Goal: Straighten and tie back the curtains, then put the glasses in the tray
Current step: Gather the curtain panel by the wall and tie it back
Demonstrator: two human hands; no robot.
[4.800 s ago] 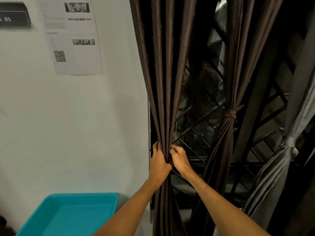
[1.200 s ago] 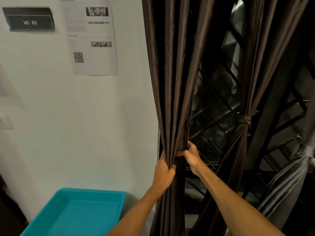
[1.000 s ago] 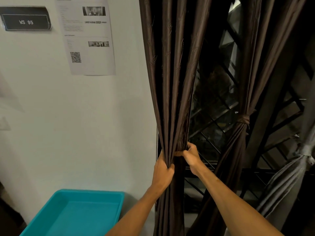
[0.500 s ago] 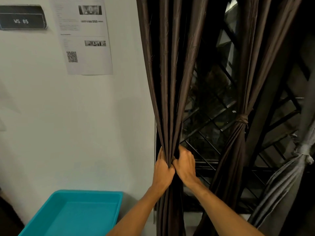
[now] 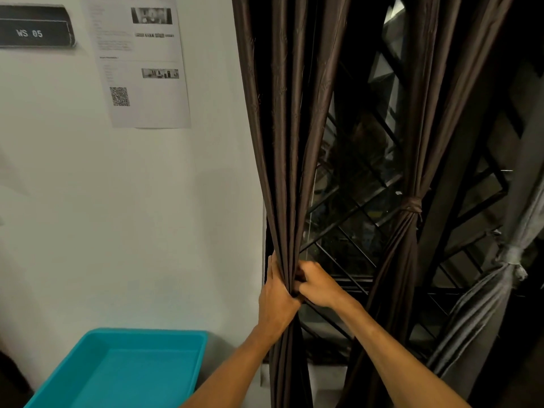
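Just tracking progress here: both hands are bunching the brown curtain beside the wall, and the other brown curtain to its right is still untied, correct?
Not quite. The head view shows the other brown curtain already tied, a band wrapped round its middle. The rest holds: the left hand and right hand both grip the wall-side brown curtain.

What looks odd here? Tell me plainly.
Only the left curtain: no tie shows on it, and the left hand and right hand grip it bunched. The middle curtain and grey curtain are already tied. Nothing looks damaged.
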